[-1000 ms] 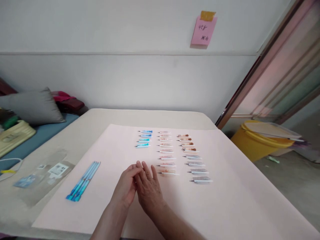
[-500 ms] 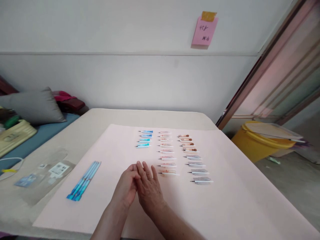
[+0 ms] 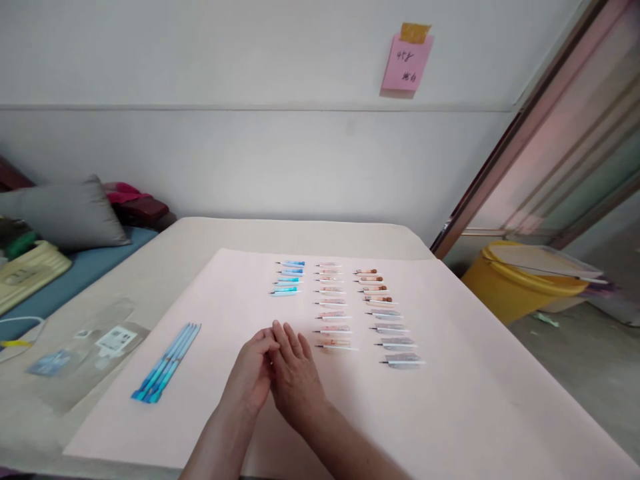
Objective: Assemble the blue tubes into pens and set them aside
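My left hand (image 3: 250,375) and my right hand (image 3: 299,380) are pressed together above the pink sheet (image 3: 220,310). The right fingers are stretched and slightly apart; the left ones are bent, lightly cupped against the right hand and partly hidden behind it. Nothing shows between them. Just beyond my fingertips lie rows of slim pen-like pieces with dark tips and white sticks: a blue group (image 3: 287,281), a pale pink column (image 3: 331,313), a brown-ended group (image 3: 374,290) and a grey group (image 3: 397,343). To the left lie several long blue pens (image 3: 167,363) side by side.
A clear plastic bag (image 3: 90,360) with a white label lies on the cream table cover at left. Beyond it are a grey cushion (image 3: 65,213) and a yellow basket (image 3: 33,273). A yellow bin (image 3: 520,287) stands right of the table; a pink note (image 3: 407,63) hangs on the wall.
My hands stay together, with only a slight shift of the fingers. The whole view has moved a little; the laid-out pieces keep their places.
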### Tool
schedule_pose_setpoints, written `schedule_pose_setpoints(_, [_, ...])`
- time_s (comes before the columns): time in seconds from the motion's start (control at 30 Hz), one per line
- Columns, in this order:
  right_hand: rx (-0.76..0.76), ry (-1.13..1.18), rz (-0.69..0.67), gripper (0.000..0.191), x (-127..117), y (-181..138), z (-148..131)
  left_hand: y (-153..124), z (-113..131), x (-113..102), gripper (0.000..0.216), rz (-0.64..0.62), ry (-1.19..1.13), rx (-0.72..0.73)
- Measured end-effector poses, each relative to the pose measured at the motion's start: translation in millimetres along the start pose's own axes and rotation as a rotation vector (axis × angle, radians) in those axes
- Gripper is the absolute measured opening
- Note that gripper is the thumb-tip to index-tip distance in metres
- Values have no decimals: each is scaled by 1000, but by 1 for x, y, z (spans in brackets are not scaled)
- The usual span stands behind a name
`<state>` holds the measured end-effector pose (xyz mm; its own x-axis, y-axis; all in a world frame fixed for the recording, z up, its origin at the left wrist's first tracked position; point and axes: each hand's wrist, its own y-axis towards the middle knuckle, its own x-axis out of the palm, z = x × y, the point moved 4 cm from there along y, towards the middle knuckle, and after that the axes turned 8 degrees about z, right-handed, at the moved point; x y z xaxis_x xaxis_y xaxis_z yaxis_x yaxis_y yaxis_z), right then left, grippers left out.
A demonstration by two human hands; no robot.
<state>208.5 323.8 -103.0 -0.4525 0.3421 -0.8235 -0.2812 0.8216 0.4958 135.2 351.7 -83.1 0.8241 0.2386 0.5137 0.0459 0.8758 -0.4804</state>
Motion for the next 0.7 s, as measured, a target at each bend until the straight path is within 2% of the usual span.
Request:
schedule_pose_setpoints(0.37, [-30, -54, 6, 58, -4, 1, 0, 0, 1, 0, 8, 32, -65, -4])
schedule_pose_setpoints(0.7, [-53, -80, 15, 64, -3, -2, -1, -2, 3, 0, 8, 12, 1, -19])
